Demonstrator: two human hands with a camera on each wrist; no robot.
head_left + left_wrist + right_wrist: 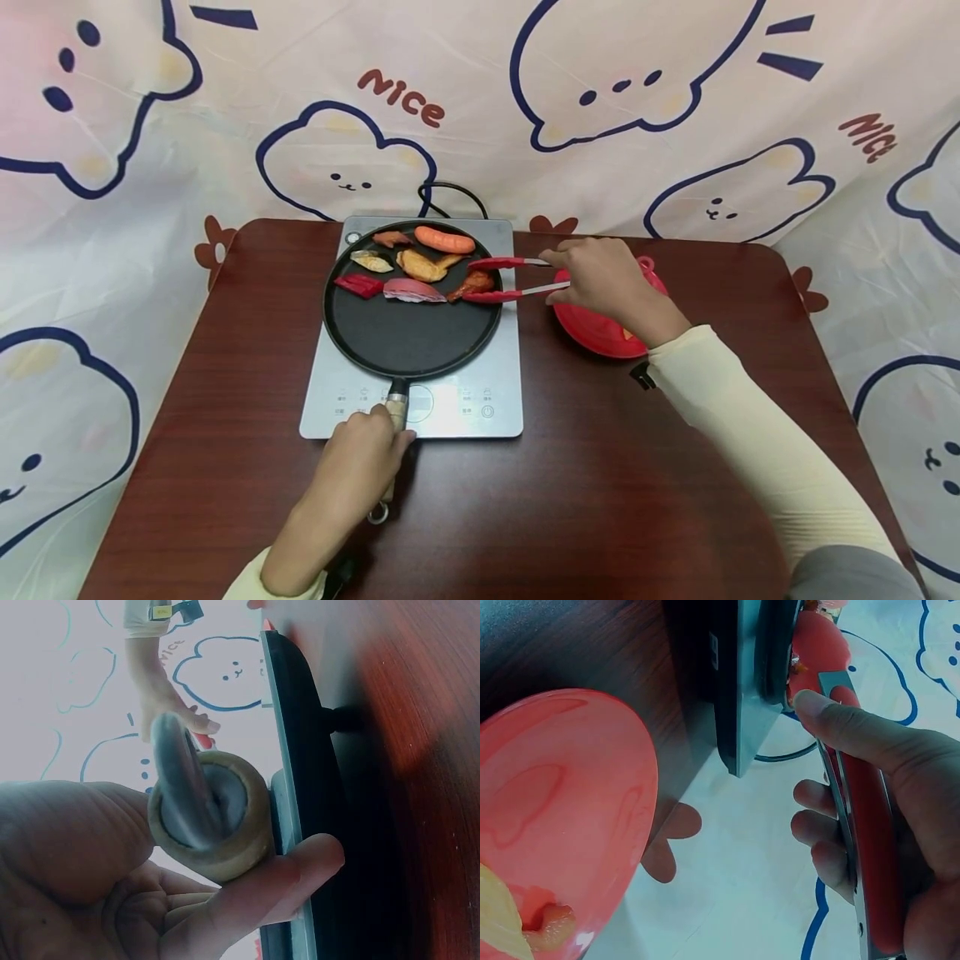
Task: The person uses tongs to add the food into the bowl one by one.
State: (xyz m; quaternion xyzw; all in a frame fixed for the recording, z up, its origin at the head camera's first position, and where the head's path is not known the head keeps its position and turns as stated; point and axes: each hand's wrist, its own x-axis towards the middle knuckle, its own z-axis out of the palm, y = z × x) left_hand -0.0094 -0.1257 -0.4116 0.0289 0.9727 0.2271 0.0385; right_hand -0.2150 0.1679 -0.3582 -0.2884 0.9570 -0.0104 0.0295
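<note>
My left hand (pixel 352 458) grips the wooden handle (pixel 251 859) of a round black frying pan (pixel 408 342). In my right hand (pixel 603 279) are red-and-metal tongs (pixel 498 297), whose red tips lie on either side of a brown drumstick (pixel 476 282) at the pan's right edge. Also in the pan are a sausage (pixel 445 240), a golden wing-like piece (pixel 420 266), a pink slice with a pale edge (pixel 412 290), a red piece (pixel 360 285), a pale yellowish piece (pixel 372 261) and a small brown piece (pixel 392 238).
Beneath the pan is a silver induction cooker (pixel 502 400), with a black cord (pixel 465 190) behind it. A red plate (pixel 585 765) right of the cooker, partly under my right arm, bears a yellow piece (pixel 499 911) and a curled orange piece (pixel 553 928). A printed cloth (pixel 480 167) hangs behind the table.
</note>
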